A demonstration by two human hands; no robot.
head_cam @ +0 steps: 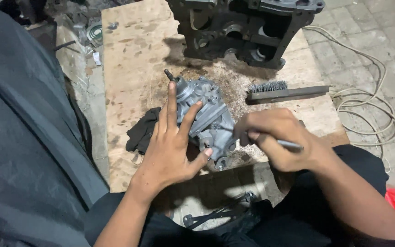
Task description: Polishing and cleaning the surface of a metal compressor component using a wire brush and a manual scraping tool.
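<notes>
A grey metal engine part [206,114], shaped like a carburettor, lies on a plywood board [133,55]. My left hand [172,146] rests on its left side with fingers spread, steadying it. My right hand [275,137] grips a thin metal tool [289,145] like a pen, its front end at the part's right side. The tool's tip is hidden behind my fingers.
A wire brush [284,91] lies on the board to the right. A large dark engine block [248,27] stands at the back. A black rag [142,130] sits left of the part. A pale cable [366,100] coils on the paving. Dark cloth [24,137] covers the left.
</notes>
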